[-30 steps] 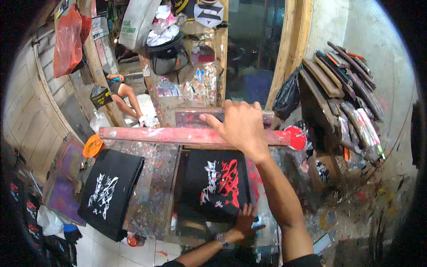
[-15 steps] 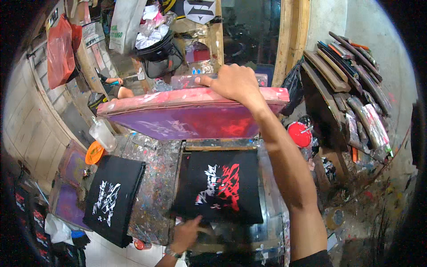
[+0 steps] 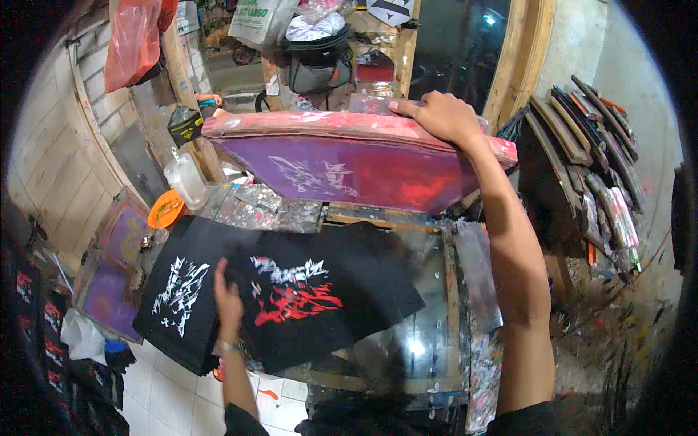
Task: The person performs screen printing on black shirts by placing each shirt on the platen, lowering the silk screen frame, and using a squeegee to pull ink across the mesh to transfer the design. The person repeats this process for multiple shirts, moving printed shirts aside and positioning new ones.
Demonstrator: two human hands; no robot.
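My right hand [image 3: 445,118] grips the paint-stained top edge of a screen frame [image 3: 360,132], tilted up above the work surface, its purple mesh [image 3: 342,178] carrying pale artwork and a red smear. My left hand [image 3: 227,298], slightly blurred, holds the left edge of a black fabric piece [image 3: 371,276] printed in white and red, which lies turned sideways over a glass-topped board [image 3: 418,363]. Its left part meets a stack of black fabric [image 3: 174,247] printed in white; whether it overlaps the stack is unclear.
Left: an orange bowl [image 3: 166,209], a plastic jug [image 3: 186,180], another screen [image 3: 109,291] and hanging red bags [image 3: 131,51]. Right: frames and squeegees piled on a rack [image 3: 589,167]. Behind the raised screen a person's arm [image 3: 209,100] shows near the doorway.
The screen has been lifted and tilted, exposing its purple underside. My left hand has moved up and left with the printed fabric, which has turned and shifted off its squared position toward the stack.
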